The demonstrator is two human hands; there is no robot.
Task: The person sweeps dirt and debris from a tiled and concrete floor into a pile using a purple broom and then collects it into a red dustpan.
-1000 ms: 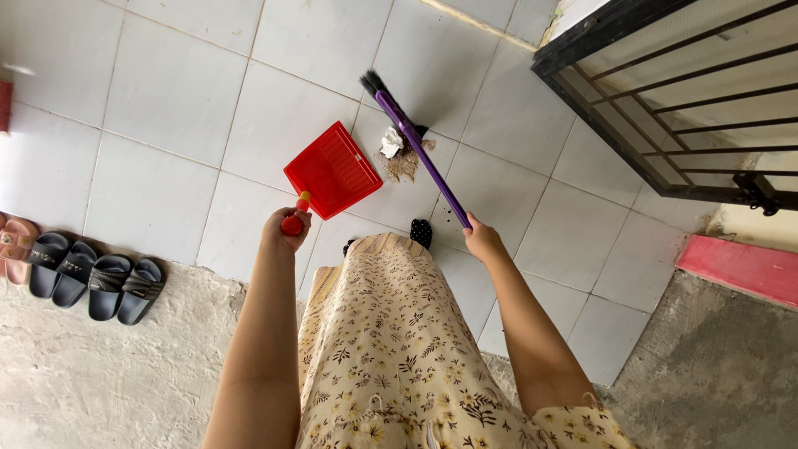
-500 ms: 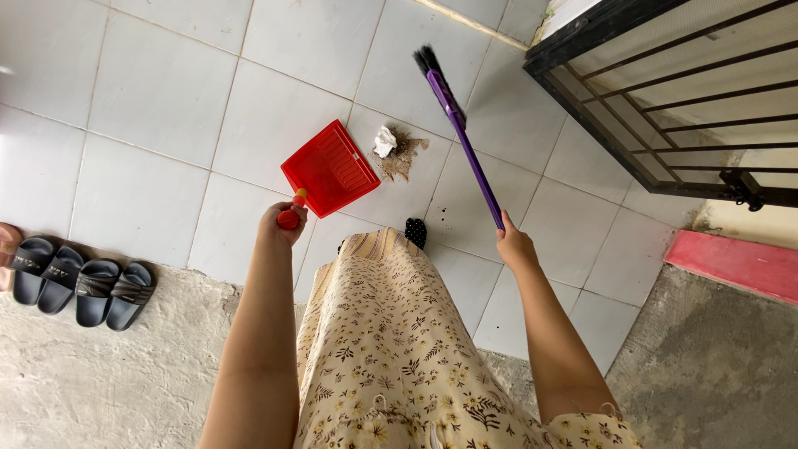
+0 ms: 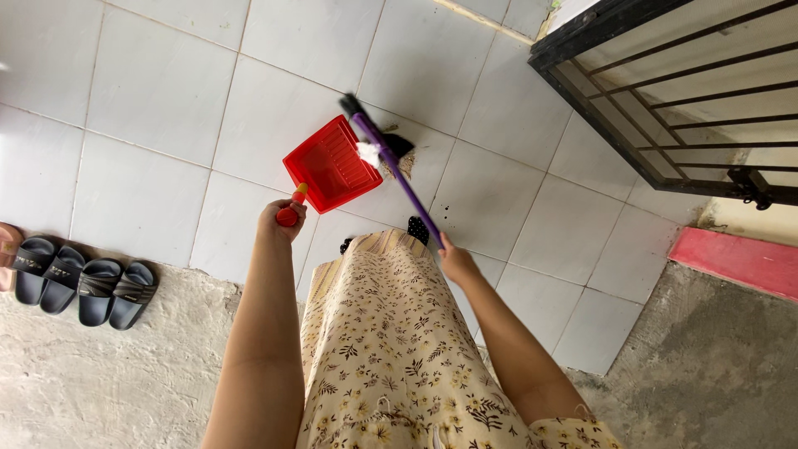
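Observation:
My left hand [image 3: 281, 221] grips the round handle of a red dustpan [image 3: 330, 164] tilted onto the white tiled floor [image 3: 166, 125]. My right hand [image 3: 456, 262] holds the purple handle of a broom [image 3: 391, 162] with black bristles. The broom head lies at the dustpan's open edge, pressing a crumpled white paper [image 3: 368, 154] and brown dust [image 3: 406, 164] against it. My floral dress [image 3: 382, 349] fills the lower middle.
A black barred metal gate [image 3: 665, 91] stands at the upper right, with a red step [image 3: 736, 262] below it. Several dark slippers [image 3: 83, 287] are lined up at the left on rough concrete [image 3: 100, 382]. One polka-dot shoe toe [image 3: 418, 228] peeks out under the dress.
The broom, swung out to the right half a second ago, has swept back left onto the dust pile, pushing the paper to the dustpan's lip. The dustpan stayed nearly still.

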